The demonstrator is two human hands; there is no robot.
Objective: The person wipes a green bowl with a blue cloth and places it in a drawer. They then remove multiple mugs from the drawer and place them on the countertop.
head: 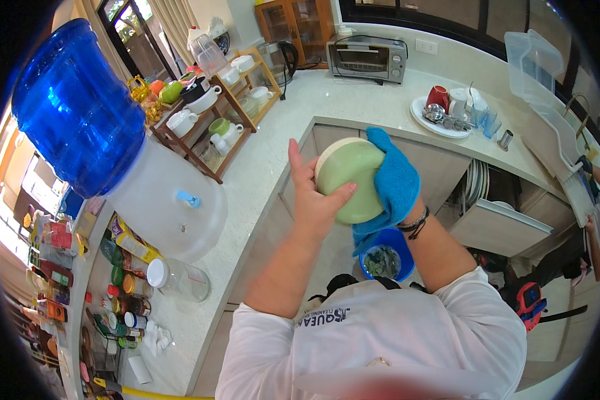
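Observation:
My left hand (pixel 321 200) holds a light green bowl (pixel 355 175) with a cream rim, its thumb across the green face and its index finger raised past the edge. A blue cloth (pixel 397 175) wraps the bowl's right side. My right hand (pixel 416 211) is under that cloth, gripping it against the bowl; its fingers are hidden, and a dark braided bracelet shows at the wrist. Both hands hold the bowl in the air in front of my chest, over the floor beside the counter corner. Below the cloth stands a blue bin (pixel 402 255) with a liner.
On the left counter (pixel 252 165) stand a water dispenser (pixel 170 200), a wooden rack (pixel 212 130) of cups and several jars. A toaster oven (pixel 367 59) and a loaded white plate (pixel 420 112) are behind. An open dish drawer (pixel 500 227) juts out; another person (pixel 555 265) is at right.

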